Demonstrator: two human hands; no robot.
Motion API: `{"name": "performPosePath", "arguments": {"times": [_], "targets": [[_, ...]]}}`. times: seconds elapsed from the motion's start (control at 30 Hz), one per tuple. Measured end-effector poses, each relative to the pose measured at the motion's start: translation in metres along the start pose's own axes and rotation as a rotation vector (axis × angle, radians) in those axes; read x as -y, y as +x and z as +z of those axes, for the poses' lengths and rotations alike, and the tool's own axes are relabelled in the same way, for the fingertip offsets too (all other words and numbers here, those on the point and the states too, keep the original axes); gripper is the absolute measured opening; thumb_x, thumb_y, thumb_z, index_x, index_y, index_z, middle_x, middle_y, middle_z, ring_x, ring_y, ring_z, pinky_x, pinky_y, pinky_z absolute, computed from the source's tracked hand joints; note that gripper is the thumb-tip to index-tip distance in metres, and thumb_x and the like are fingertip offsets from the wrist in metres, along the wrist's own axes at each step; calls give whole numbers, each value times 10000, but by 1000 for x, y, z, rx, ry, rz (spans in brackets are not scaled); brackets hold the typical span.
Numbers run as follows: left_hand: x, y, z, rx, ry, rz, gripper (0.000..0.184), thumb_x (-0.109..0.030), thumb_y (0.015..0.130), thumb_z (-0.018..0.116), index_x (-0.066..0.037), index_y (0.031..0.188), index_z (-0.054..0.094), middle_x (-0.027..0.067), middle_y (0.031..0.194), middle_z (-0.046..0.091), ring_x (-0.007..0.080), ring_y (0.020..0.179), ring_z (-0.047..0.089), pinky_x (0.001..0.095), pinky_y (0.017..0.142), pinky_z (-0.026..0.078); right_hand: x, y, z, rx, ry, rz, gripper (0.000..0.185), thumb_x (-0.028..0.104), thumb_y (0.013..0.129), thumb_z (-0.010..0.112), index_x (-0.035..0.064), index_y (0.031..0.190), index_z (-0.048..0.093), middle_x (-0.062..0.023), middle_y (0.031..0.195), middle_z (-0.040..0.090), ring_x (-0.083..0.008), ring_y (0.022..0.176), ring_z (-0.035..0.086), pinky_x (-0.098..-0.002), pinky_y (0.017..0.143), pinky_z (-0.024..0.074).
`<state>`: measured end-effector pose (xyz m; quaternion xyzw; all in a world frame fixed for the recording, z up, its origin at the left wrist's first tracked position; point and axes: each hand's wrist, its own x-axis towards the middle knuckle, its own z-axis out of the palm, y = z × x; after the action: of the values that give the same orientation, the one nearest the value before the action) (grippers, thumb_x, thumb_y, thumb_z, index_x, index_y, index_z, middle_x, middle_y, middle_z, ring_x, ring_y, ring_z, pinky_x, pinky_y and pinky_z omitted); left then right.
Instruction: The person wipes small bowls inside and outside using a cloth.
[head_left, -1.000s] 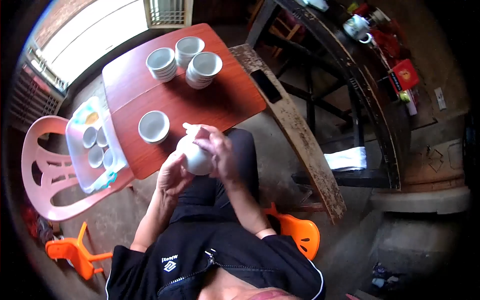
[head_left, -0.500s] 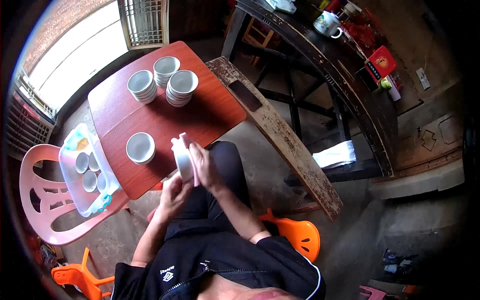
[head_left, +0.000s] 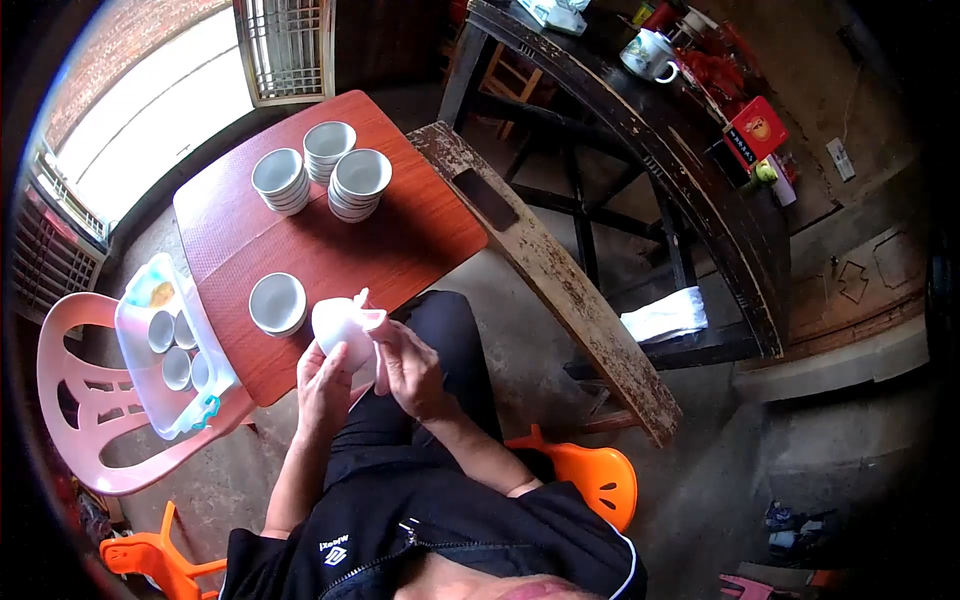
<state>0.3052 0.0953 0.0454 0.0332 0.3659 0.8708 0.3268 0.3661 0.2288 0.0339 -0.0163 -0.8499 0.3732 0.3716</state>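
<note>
Over the near edge of the table, my left hand (head_left: pixel 323 385) grips a white bowl (head_left: pixel 333 325) from below, its rounded outside turned up. My right hand (head_left: pixel 412 375) is closed on a pale pink cloth (head_left: pixel 371 318), which lies against the bowl's side. Part of the bowl is hidden behind the cloth and fingers. Just left of the hands, a short stack of white bowls (head_left: pixel 278 303) stands on the red-brown table (head_left: pixel 240 235). Farther back are three taller bowl stacks, one at the left (head_left: pixel 280 180), one behind (head_left: pixel 329 145) and one at the right (head_left: pixel 359 180).
A translucent plastic bin (head_left: pixel 215 345) with several bowls (head_left: pixel 176 367) rests on a pink chair (head_left: pixel 85 450) left of the table. A worn wooden bench (head_left: pixel 560 280) runs along the right. Beyond it stands a dark table (head_left: pixel 640 120) with a white teapot (head_left: pixel 650 55). An orange chair (head_left: pixel 590 475) is below.
The held bowl has turned from edge-on so that its rounded outside shows, and it has moved slightly left. The cloth has shifted to its upper right side. The stacks stay put.
</note>
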Motion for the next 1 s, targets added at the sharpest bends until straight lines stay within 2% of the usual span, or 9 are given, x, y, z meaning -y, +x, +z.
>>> {"name": "performPosePath", "arguments": {"times": [0.07,0.2,0.27,0.5,0.6,0.73,0.87,0.93,1.0], "targets": [[-4,4,-3,-36,-35,10,395,-106,894,547,5,1263,462,133,1175,581,231,1082,575,385,949,455,-7,-14,-6,18,371,388,301,151,980,434,-7,1212,541,-152,1071,622,-274,970,619,-351,829,503],[-19,14,-9,-8,-151,-31,438,-175,840,579,0,1228,476,117,1135,590,226,1039,587,343,918,469,-12,0,-11,-464,1158,1035,435,338,1007,370,30,1301,456,-96,1191,573,-189,1058,576,-331,919,463],[-15,17,-2,-31,-31,-23,496,-244,816,624,-8,1223,469,97,1091,587,204,990,583,345,895,474,-14,-4,-9,-230,1527,1270,468,375,974,456,79,1336,436,-69,1216,560,-186,1126,528,-340,962,444],[-8,18,9,85,450,215,607,-250,808,664,-43,1317,405,131,1179,519,229,1090,523,374,934,441,5,1,-1,-12,1387,1013,338,258,891,635,78,1171,577,-19,989,638,-141,850,616,-270,747,514],[-19,19,6,61,247,158,584,-293,835,619,-32,1313,408,137,1147,530,236,1036,559,363,906,466,29,-3,7,188,819,578,346,222,922,594,10,1194,557,-86,1020,640,-176,869,620,-323,774,517],[-46,22,3,180,49,57,526,-329,841,561,-12,1246,449,155,1072,573,251,978,604,357,884,495,20,6,17,302,-8,-476,365,201,859,639,14,1164,565,-202,1142,583,-381,1051,564,-467,908,443],[-48,16,3,142,-93,-11,445,-301,866,546,-17,1203,481,169,1037,612,269,946,623,367,855,510,28,3,22,357,44,-412,312,154,889,589,-8,1155,566,-224,1138,581,-400,1085,551,-508,954,398],[-31,15,-12,-50,-228,-84,401,-318,892,538,-24,1164,513,141,1005,629,236,875,634,345,781,536,38,-7,17,472,490,37,280,91,879,587,13,1148,575,-217,1030,608,-379,995,588,-469,906,430],[-29,11,-9,-122,-423,-264,386,-352,902,541,-32,1119,542,120,969,641,212,806,636,324,716,545,40,-12,18,539,561,95,332,105,854,620,23,1170,559,-235,1079,574,-402,1042,554,-491,942,402]]}}
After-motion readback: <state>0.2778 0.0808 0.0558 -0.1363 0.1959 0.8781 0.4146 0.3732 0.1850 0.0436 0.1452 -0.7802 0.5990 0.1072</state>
